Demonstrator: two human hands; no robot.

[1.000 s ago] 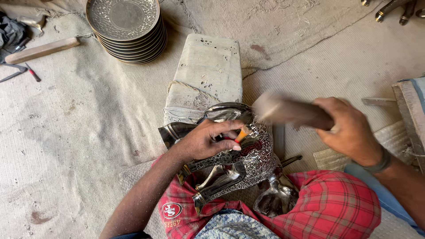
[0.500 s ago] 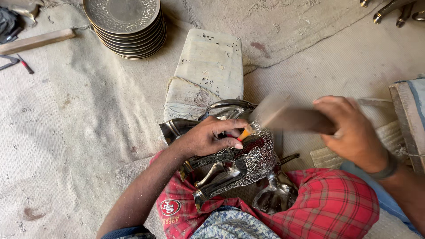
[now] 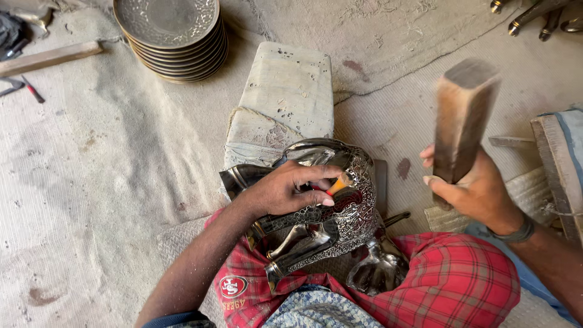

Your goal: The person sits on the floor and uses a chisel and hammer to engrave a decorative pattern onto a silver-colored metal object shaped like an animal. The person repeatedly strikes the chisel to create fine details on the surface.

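- Left hand clamps down on the metal figure, fingers curled round a small orange-handled tool pinched against the embossed surface.
- Right hand is wrapped tight round a wooden block, raised upright above and to the right of the figure, well apart from it.
- The figure, silvery and heavily patterned, sits on the person's lap over a red checked cloth, its far end leaning against a pale stone block.
- A polished cup-like piece rests on the cloth just near of the figure.
- Dark band on the right wrist; blue fabric shows beneath that forearm.
- Far left, a stack of embossed metal plates stands on the sacking floor.
- Further left, a wooden stick lies flat, with small tools beside it, too small to tell apart.
- At the right edge, a wooden plank lies on the floor.
- Top right corner, several metal rods poke into view.
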